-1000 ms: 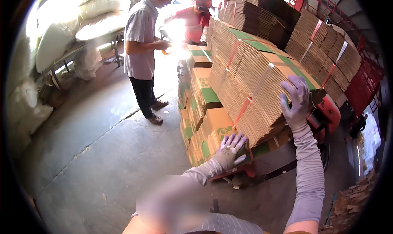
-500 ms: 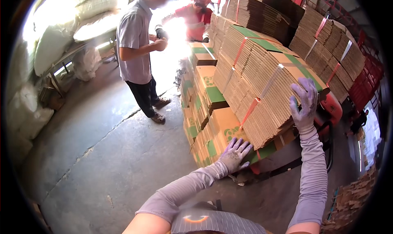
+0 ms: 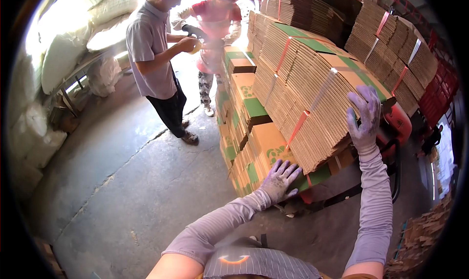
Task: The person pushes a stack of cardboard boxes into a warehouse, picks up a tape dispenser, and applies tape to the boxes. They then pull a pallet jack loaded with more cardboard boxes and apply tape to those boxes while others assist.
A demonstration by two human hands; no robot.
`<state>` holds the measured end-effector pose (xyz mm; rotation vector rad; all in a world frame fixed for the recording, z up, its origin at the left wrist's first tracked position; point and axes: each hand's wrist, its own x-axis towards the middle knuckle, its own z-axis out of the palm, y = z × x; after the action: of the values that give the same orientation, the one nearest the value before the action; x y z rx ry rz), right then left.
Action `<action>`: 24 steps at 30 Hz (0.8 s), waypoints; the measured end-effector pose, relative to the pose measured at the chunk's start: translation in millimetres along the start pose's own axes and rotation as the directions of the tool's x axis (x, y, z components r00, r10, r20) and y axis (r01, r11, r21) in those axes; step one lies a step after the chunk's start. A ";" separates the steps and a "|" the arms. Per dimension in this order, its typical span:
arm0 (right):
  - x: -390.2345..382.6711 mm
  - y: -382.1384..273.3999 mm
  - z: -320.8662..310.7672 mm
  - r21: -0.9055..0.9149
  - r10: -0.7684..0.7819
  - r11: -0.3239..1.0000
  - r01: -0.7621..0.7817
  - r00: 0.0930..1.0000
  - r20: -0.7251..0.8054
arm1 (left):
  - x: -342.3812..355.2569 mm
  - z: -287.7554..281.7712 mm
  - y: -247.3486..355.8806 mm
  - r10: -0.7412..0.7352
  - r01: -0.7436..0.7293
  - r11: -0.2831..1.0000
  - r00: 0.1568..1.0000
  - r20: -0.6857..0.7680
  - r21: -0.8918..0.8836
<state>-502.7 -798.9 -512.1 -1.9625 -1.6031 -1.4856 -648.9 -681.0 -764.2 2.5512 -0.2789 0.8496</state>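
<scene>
My left hand point(image 3: 279, 181), in a soiled purple-and-white glove, lies with fingers spread against the edge of a lower tan-and-green cardboard bundle point(image 3: 264, 144). Higher and to the right, my right hand point(image 3: 364, 118) rests open, fingers slightly bent, at the end of a big strapped stack of flattened cardboard point(image 3: 303, 98). Pink and pale straps run down that stack. Beneath the load shows a red pallet jack point(image 3: 396, 122) with a black handle.
Two other people stand beyond the load: one in a light shirt point(image 3: 151, 44), hands together, one in red point(image 3: 215, 20). White sacks point(image 3: 66, 64) lie on a rack at left. More strapped cardboard point(image 3: 386, 49) and red metal racking point(image 3: 437, 93) are at right, above the concrete floor point(image 3: 122, 186).
The person in red has moved left from behind the stack, legs now showing, close to the light-shirted person, who has shifted left. My hands remain on the cardboard.
</scene>
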 end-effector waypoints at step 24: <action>1.8 -2.5 -1.3 -0.002 0.006 1.000 -0.006 1.000 -0.005 | -1.7 -2.6 0.7 -0.005 0.005 1.000 1.000 0.013 -0.005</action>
<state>-505.7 -797.6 -511.1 -1.9621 -1.5931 -1.4894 -651.9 -680.4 -763.2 2.5528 -0.2780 0.8303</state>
